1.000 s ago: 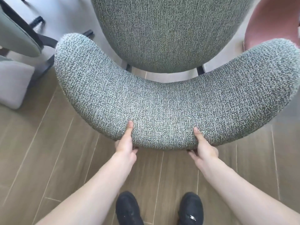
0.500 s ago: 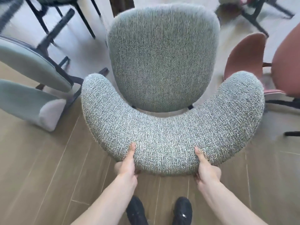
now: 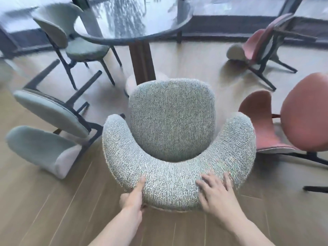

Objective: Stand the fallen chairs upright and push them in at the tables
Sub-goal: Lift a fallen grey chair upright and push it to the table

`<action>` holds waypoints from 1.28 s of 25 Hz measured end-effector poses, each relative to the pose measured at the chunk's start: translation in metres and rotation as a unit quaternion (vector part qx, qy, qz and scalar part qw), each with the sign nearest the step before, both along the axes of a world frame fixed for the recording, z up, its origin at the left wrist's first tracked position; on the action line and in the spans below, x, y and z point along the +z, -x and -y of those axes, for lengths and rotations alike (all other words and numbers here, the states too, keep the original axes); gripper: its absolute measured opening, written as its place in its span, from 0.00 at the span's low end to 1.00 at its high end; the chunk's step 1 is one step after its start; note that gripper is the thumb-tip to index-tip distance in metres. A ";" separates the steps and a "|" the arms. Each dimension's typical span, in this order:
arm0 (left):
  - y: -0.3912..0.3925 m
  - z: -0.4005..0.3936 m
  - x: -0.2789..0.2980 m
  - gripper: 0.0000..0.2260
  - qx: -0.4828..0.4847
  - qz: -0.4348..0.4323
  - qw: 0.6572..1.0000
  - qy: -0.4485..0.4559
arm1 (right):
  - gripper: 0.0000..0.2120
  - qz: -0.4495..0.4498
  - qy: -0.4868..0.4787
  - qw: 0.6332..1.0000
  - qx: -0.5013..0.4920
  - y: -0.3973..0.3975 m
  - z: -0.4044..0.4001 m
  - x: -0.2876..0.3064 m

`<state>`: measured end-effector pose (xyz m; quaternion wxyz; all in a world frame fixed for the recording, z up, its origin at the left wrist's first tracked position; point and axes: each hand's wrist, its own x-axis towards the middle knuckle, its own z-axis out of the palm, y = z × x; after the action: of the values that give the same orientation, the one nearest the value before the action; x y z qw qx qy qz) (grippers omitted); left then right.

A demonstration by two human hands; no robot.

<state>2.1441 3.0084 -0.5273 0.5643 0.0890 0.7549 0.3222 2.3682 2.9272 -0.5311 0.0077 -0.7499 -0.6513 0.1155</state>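
— What surrounds it?
— Wood-plank floor (image 3: 53, 210); a round dark glossy counter (image 3: 134, 22) by the windows. A pale-green chair (image 3: 48, 132) and a pink chair (image 3: 257, 47) lie toppled.
— And the grey-green bouclé chair (image 3: 170, 132)?
— Upright, facing the counter, farther off than a second ago.
— The grips?
— Left hand (image 3: 133, 197) clenches the curved backrest; right hand (image 3: 216, 192), earlier pinching, now rests flat, released.

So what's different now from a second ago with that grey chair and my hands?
The right hand has let go of the grey chair backrest and now lies flat on top. The view has pulled back, showing the round table ahead. The left hand still grips the backrest.
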 end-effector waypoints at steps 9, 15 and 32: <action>-0.025 -0.067 0.035 0.33 -0.636 -0.504 0.408 -0.417 | 0.38 0.090 0.071 0.990 0.082 -0.027 -0.087 0.022; -0.052 -0.132 0.036 0.31 -0.709 -0.551 0.292 -0.329 | 0.31 0.122 -0.015 0.991 0.057 -0.038 -0.140 0.018; -0.121 -0.267 0.056 0.16 -0.653 -0.569 0.397 -0.303 | 0.23 0.109 -0.045 0.992 0.035 -0.087 -0.294 0.031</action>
<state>2.2656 3.2758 -0.4715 -0.0225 0.8827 0.4652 -0.0620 2.4549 3.2211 -0.5000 -0.0337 -0.7340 -0.6783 0.0036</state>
